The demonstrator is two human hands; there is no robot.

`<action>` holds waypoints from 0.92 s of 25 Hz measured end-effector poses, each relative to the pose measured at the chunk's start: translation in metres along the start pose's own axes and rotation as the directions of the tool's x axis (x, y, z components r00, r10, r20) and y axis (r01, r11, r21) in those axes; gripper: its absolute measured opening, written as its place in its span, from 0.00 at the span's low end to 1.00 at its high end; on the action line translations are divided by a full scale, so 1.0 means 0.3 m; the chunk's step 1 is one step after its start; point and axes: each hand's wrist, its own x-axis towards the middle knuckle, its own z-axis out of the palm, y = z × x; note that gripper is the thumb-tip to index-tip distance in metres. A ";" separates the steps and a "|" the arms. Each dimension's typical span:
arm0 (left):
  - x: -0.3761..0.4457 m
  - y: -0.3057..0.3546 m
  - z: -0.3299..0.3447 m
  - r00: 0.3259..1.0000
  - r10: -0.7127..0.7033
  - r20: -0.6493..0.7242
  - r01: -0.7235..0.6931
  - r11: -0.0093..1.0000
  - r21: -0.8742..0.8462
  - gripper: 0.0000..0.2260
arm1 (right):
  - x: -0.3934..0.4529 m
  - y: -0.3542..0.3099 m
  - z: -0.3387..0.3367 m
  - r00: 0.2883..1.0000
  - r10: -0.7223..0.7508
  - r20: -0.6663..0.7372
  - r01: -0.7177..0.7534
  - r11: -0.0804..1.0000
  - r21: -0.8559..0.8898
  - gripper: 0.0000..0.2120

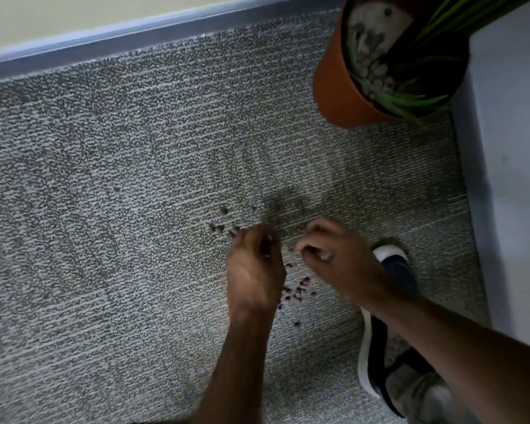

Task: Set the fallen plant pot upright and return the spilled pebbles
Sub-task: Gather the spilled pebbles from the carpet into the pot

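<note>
1. Orange pot upright, top right on carpet.
2. Spilled pebbles well below pot, between both hands.
3. Left hand fingers curled, grip unclear.
4. Right hand curled, grip unclear.

The plant pot is cut off by the top edge. Both hands are motion-blurred — fingers of the left hand and right hand curl downward, hiding whether they grip pebbles. A shoe lies partly under the right forearm.
</note>
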 end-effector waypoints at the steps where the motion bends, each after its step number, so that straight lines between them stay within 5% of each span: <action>1: 0.036 0.067 0.003 0.998 -0.056 -0.031 0.053 0.992 -0.111 0.04 | 0.020 -0.004 -0.062 0.996 0.003 -0.088 -0.003 1.000 -0.004 0.04; 4: 0.147 0.294 0.002 0.991 -0.132 -0.013 0.116 0.913 -0.391 0.04 | 0.094 -0.012 -0.265 0.928 -0.025 -0.372 -0.002 0.998 -0.070 0.03; 8: 0.266 0.573 0.034 0.997 0.052 -0.049 -0.068 0.907 -0.415 0.03 | 0.195 -0.007 -0.482 0.777 -0.021 -0.629 0.002 0.999 -0.032 0.04; 13: 0.370 0.782 0.087 0.992 0.125 -0.019 -0.126 0.967 -0.223 0.08 | 0.321 0.009 -0.568 0.755 -0.061 -0.652 -0.025 0.992 -0.122 0.07; 17: 0.378 0.762 0.093 0.953 0.239 0.187 -0.225 0.970 -0.093 0.09 | 0.318 0.019 -0.552 0.791 -0.088 -0.606 0.043 0.995 -0.088 0.15; 20: 0.376 0.729 0.093 0.910 0.275 0.310 -0.244 0.960 -0.137 0.12 | 0.273 0.021 -0.499 0.755 -0.134 -0.642 0.064 0.989 -0.132 0.15; 23: 0.353 0.679 0.071 0.927 0.346 0.144 -0.326 0.934 -0.147 0.16 | 0.198 0.029 -0.423 0.723 -0.127 -0.679 0.069 0.991 -0.112 0.10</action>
